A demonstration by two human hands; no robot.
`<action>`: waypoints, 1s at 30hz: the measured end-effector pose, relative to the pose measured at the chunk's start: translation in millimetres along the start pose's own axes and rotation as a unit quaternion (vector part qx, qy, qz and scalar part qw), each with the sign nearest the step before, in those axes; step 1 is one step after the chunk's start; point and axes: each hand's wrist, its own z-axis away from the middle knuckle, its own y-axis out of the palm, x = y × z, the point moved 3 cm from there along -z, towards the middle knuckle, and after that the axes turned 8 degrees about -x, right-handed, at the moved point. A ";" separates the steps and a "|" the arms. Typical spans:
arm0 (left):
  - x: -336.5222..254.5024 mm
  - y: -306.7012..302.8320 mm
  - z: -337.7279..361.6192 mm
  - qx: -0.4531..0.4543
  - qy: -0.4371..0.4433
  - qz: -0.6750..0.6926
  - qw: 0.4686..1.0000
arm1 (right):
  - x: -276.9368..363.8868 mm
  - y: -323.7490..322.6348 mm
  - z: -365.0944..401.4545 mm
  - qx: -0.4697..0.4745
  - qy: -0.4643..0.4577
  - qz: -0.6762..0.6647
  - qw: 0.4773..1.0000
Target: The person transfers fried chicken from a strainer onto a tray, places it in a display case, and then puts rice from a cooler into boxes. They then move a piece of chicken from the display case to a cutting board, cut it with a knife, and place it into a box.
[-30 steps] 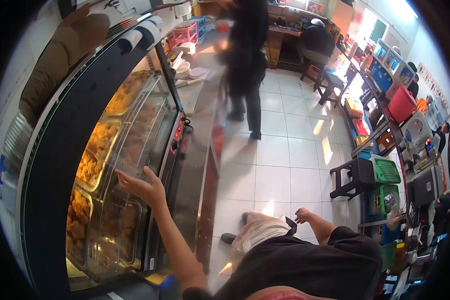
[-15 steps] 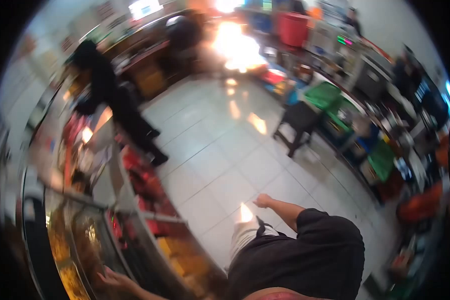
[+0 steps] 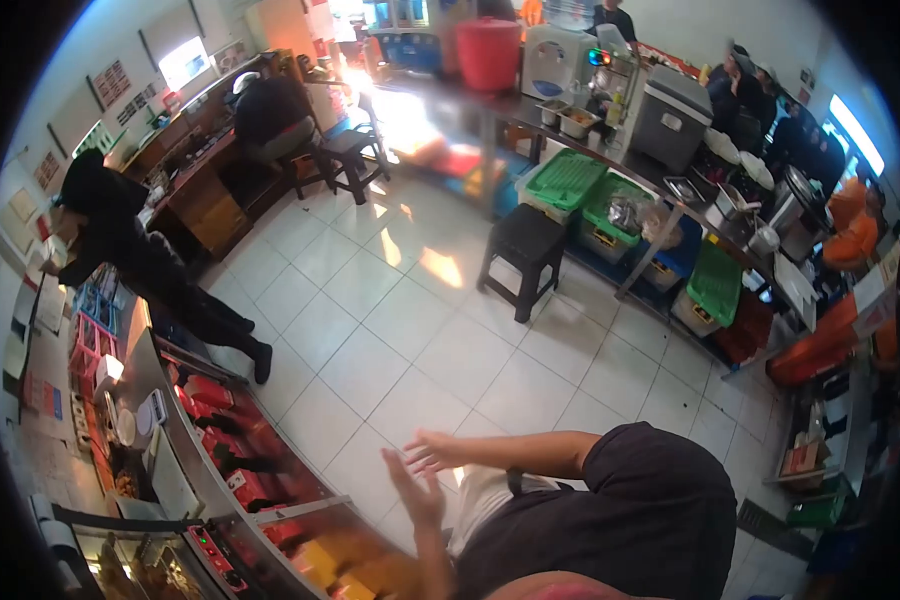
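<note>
My left hand is raised in front of my body with its fingers apart and nothing in it. Close beside it, my right hand reaches across from the sleeve of my dark shirt, fingers spread and empty. The two hands nearly meet; whether they touch is unclear. Below them lies the white tiled floor. The glass display case with food inside is at the lower left, beside red and yellow items on shelves.
A person in dark clothes leans at the left counter; another sits at a desk. Black stools stand on the floor. A metal table with a grey cooler and green-lidded bins runs along the right. More people are far right.
My left hand has come from the display case to the middle, near my right hand. My right hand has moved left and its fingers have spread. The view has turned toward the right.
</note>
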 end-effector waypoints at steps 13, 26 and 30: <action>126.4 -115.7 358.2 0.258 -0.625 -0.206 0.707 | 38.7 21.5 -73.3 0.065 0.020 0.156 0.986; 66.6 -52.4 383.7 -0.136 -0.705 -0.044 0.695 | 5.4 -90.7 -136.1 -0.124 -0.078 0.858 0.492; 57.6 -44.7 383.3 -0.182 -0.697 -0.028 0.693 | -19.3 -18.5 -191.6 -0.004 -0.030 0.820 0.572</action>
